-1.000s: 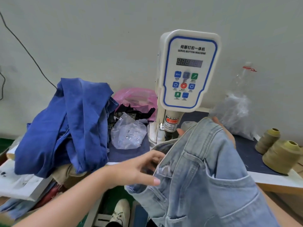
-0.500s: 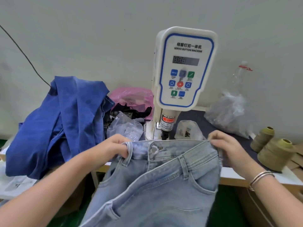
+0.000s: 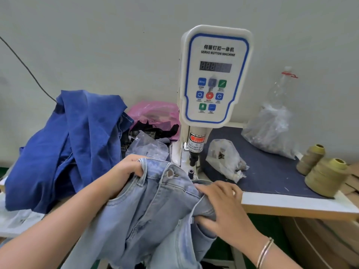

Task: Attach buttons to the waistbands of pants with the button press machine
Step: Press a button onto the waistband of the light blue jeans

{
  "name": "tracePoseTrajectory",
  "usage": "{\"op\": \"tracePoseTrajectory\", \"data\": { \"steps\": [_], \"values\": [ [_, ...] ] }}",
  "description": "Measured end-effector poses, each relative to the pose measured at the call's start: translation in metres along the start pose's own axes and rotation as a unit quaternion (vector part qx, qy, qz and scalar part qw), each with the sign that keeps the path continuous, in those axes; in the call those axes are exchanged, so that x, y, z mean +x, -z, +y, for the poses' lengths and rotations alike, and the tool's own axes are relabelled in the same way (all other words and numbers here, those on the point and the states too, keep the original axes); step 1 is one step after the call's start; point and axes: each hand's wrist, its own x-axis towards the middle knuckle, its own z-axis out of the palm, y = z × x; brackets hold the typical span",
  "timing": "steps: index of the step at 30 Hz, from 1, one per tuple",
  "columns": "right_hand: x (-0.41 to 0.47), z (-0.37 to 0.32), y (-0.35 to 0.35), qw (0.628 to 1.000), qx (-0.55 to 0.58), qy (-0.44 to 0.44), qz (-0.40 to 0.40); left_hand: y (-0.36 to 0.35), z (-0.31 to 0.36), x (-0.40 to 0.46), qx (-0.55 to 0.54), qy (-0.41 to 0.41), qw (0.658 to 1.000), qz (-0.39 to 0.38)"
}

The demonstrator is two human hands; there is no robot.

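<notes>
A counter (image 3: 291, 204) with a dark blue mat stands against a plain grey wall (image 3: 97, 45), the button press machine (image 3: 214, 78) upright at 12 o'clock. Light blue jeans (image 3: 155, 210) drape over the counter's near edge, at 6 o'clock from the machine. The left hand (image 3: 129, 166) grips the waistband at 10 o'clock; the right hand (image 3: 223, 206) clutches bunched denim at 3 o'clock.

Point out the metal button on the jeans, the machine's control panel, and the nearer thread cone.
metal button (image 3: 170, 173), head view, centre of its face
control panel (image 3: 215, 78), head view, middle of the panel front
nearer thread cone (image 3: 326, 179), head view, wound thread on its side
</notes>
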Motion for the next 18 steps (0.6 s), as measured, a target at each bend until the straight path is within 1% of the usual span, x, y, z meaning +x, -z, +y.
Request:
{"op": "tracePoseTrajectory", "data": {
  "steps": [3, 4, 5, 6, 7, 8, 9, 10, 11, 12, 13, 14, 15, 17, 18],
  "values": [
    [0.022, 0.006, 0.016, 0.997, 0.005, 0.029, -0.073, 0.003, 0.004, -0.003, 0.048, 0.013, 0.999, -0.008],
    [0.027, 0.007, 0.025, 0.995, 0.024, 0.035, -0.093, 0.005, 0.005, -0.005, 0.087, 0.008, 0.996, -0.009],
    [0.032, 0.007, 0.036, 0.992, 0.047, 0.038, -0.107, 0.006, 0.004, -0.006, 0.152, -0.008, 0.988, 0.015],
    [0.037, 0.004, 0.047, 0.990, 0.075, 0.031, -0.116, 0.006, 0.002, -0.006, 0.240, -0.038, 0.968, 0.055],
    [0.042, 0.002, 0.057, 0.987, 0.103, 0.017, -0.123, 0.001, 0.000, -0.009, 0.332, -0.078, 0.932, 0.126],
    [0.047, -0.001, 0.064, 0.984, 0.121, 0.000, -0.133, -0.008, -0.001, -0.016, 0.383, -0.140, 0.891, 0.200],
    [0.053, -0.006, 0.070, 0.981, 0.125, -0.009, -0.145, -0.023, 0.001, -0.026, 0.376, -0.200, 0.875, 0.229],
    [0.058, -0.011, 0.074, 0.981, 0.117, -0.010, -0.156, -0.041, 0.001, -0.037, 0.348, -0.227, 0.888, 0.198],
    [0.063, -0.016, 0.078, 0.981, 0.104, -0.013, -0.166, -0.061, 0.001, -0.049, 0.327, -0.208, 0.912, 0.137],
    [0.068, -0.020, 0.081, 0.980, 0.092, -0.019, -0.175, -0.078, -0.001, -0.058, 0.311, -0.158, 0.934, 0.081],
    [0.073, -0.023, 0.083, 0.978, 0.090, -0.029, -0.184, -0.091, -0.002, -0.064, 0.301, -0.100, 0.947, 0.046],
    [0.076, -0.025, 0.085, 0.975, 0.105, -0.043, -0.192, -0.099, -0.006, -0.066, 0.304, -0.053, 0.950, 0.040],
    [0.077, -0.025, 0.087, 0.969, 0.134, -0.060, -0.196, -0.103, -0.009, -0.065, 0.303, -0.035, 0.951, 0.050],
    [0.076, -0.022, 0.091, 0.949, 0.205, -0.107, -0.216, -0.100, -0.008, -0.060, 0.275, -0.044, 0.958, 0.062],
    [0.075, -0.019, 0.095, 0.932, 0.242, -0.130, -0.238, -0.096, -0.006, -0.055, 0.271, -0.049, 0.960, 0.058]
  ]
}}
